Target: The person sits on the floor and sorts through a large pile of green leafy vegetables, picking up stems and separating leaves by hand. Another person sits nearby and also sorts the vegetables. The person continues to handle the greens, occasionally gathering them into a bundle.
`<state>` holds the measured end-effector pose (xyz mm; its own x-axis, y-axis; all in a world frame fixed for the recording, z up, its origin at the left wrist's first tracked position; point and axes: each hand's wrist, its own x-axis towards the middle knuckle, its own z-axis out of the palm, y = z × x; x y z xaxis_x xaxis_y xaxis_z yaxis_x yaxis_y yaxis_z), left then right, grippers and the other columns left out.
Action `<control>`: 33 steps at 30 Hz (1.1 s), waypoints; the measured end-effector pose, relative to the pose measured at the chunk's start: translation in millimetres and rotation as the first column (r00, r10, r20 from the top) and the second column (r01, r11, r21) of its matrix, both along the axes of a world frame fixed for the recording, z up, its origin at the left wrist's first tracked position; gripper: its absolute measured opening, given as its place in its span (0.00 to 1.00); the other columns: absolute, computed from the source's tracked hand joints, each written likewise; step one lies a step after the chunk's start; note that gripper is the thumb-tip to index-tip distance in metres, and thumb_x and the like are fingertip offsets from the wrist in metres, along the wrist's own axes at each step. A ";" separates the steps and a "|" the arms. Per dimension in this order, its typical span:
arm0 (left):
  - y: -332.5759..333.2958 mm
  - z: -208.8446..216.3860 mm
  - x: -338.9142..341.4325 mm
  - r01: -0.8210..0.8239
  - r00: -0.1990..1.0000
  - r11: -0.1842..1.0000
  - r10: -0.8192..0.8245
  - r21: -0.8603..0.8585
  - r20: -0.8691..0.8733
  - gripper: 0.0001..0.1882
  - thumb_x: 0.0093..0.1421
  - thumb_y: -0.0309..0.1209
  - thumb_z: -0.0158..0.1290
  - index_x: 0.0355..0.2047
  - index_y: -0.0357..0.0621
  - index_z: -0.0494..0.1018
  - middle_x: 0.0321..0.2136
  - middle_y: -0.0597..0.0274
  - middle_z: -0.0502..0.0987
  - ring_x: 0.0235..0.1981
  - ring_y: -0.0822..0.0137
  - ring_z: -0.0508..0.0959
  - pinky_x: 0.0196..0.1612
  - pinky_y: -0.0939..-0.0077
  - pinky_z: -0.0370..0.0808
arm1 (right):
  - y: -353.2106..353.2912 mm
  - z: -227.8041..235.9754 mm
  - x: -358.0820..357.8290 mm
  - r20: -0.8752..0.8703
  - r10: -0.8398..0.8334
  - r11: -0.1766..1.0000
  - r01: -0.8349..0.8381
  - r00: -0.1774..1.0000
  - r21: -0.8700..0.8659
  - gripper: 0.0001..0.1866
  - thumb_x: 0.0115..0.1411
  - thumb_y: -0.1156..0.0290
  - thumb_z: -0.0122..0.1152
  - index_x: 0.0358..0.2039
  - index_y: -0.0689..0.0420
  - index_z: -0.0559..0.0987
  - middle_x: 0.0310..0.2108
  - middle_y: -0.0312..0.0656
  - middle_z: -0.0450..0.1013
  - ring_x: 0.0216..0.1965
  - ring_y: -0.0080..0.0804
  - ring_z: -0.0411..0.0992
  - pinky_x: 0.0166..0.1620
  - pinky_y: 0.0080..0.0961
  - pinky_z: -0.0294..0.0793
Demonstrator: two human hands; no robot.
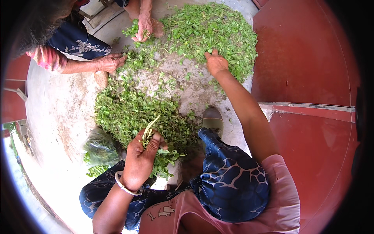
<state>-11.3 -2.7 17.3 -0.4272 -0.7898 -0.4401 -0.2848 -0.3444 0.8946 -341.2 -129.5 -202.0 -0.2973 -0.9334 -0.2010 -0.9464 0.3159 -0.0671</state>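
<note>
My left hand is closed around a small bunch of leafy greens, in front of my left knee. Pale stems stick up past the thumb and the leaves hang below the fingers. Stretched forward, my right hand is at the near edge of the far pile of greens. Its visible fingertips are apart at the leaves, and I see nothing held in them. A second, darker pile of greens spreads over the floor beyond my left hand.
Across at the far left a co-worker's hand holds a sprig, while their other hand touches loose greens. A clear plastic bag with greens stands by my left leg. Red doors line the right side. My boot rests beside the near pile.
</note>
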 end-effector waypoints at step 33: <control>2.0 11.5 -0.1 -0.114 0.986 0.989 0.102 -0.089 -0.134 0.11 0.65 0.34 0.45 0.36 0.36 0.68 0.26 0.68 0.70 0.27 0.78 0.69 0.31 0.81 0.72 | 122.8 10.3 -4.9 0.738 -0.042 0.987 0.142 0.674 -0.074 0.16 0.56 0.68 0.57 0.45 0.56 0.74 0.43 0.44 0.73 0.38 0.34 0.74 0.44 0.27 0.71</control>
